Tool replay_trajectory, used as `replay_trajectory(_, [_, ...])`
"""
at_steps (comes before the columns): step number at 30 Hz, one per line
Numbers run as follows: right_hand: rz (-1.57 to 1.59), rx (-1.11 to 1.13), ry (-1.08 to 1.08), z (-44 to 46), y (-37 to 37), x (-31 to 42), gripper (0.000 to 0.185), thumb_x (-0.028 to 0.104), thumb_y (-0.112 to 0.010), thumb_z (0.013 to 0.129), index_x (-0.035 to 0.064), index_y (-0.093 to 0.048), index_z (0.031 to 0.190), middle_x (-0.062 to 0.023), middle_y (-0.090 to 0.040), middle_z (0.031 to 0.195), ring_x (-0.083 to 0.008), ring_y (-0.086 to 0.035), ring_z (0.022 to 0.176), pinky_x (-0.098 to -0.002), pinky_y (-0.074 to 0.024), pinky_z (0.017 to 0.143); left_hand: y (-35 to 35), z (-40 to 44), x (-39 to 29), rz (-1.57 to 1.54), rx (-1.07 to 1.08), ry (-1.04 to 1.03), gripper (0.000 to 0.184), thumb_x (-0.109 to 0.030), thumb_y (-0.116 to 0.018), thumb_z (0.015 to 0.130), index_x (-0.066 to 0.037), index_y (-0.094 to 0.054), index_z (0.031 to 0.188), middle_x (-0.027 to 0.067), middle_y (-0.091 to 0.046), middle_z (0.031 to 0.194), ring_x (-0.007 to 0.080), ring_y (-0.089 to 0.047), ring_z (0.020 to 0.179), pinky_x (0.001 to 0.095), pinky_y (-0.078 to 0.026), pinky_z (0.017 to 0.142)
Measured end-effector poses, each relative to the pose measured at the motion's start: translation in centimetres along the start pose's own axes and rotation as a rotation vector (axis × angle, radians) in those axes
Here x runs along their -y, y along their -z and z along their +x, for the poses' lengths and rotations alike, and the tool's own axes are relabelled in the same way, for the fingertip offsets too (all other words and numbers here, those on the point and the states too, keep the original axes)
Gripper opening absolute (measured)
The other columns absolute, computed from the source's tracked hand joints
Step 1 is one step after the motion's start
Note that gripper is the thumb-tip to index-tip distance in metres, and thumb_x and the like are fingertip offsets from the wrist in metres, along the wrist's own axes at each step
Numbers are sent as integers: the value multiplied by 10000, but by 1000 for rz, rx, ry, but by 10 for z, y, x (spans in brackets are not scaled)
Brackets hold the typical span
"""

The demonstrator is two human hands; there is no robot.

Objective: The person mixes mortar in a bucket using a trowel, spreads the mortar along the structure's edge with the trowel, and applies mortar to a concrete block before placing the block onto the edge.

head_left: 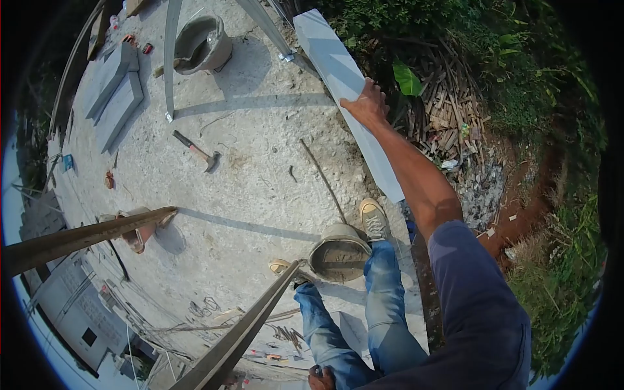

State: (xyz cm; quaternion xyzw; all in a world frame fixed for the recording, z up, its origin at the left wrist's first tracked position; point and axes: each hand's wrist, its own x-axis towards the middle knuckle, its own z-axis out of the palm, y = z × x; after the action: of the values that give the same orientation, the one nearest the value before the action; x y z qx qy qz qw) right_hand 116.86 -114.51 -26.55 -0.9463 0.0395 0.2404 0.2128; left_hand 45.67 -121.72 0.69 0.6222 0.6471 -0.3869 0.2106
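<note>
A long pale slab (354,88) lies along the edge of the rough concrete surface (260,175). My right hand (367,104) grips its middle, thumb on the near side and fingers over the outer side. At the bottom of the view, beside my left leg, my left hand (320,379) is closed and partly cut off by the frame. Something small and dark shows at its fingers, too unclear to name. A bucket of grey mortar (338,260) stands between my feet.
A hammer (197,151) lies left of centre. Another bucket (203,45) and several slabs (119,97) are at upper left. Metal legs (170,58) and a wooden pole (84,239) stand nearby. Beyond the edge lie a wood pile (455,107) and plants.
</note>
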Motion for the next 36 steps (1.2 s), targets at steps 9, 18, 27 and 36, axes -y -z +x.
replay_trajectory(9, [131, -133, 201, -10, -17, -39, 852, 468, -667, 785, 32, -324, 1433, -275, -484, 1261, -424, -483, 1173, -519, -411, 973, -8, 15, 32, 46, 8, -29, 431, -238, -599, 842, 45, -548, 1164, 294, -568, 1068, 449, -551, 973, 494, -441, 868])
replay_trajectory(18, [327, -97, 107, -77, -6, -168, 679, 463, -595, 867, 1, -468, 1349, -248, -630, 1110, -371, -614, 1036, -421, -464, 919, 3, 118, -195, -146, 28, -948, 485, -10, -604, 818, 20, -467, 1282, 273, -503, 1215, 442, -476, 1135, 480, -389, 980])
replay_trajectory(27, [470, -199, -157, -217, 24, -288, 605, 407, -583, 915, -14, -470, 1335, -199, -631, 1171, -275, -605, 1065, -356, -436, 948, -42, 309, -318, 425, 183, -715, 737, -149, -670, 775, -120, -358, 1442, 260, -504, 1321, 447, -460, 1237, 550, -372, 1013])
replay_trajectory(36, [670, -122, -423, -342, -4, -312, 522, 331, -578, 957, -19, -464, 1327, -122, -602, 1180, -194, -602, 1014, -322, -473, 848, -49, 328, -294, 243, 320, -1183, 452, -53, -520, 802, -70, -549, 1252, 264, -636, 1067, 449, -583, 1037, 499, -472, 890])
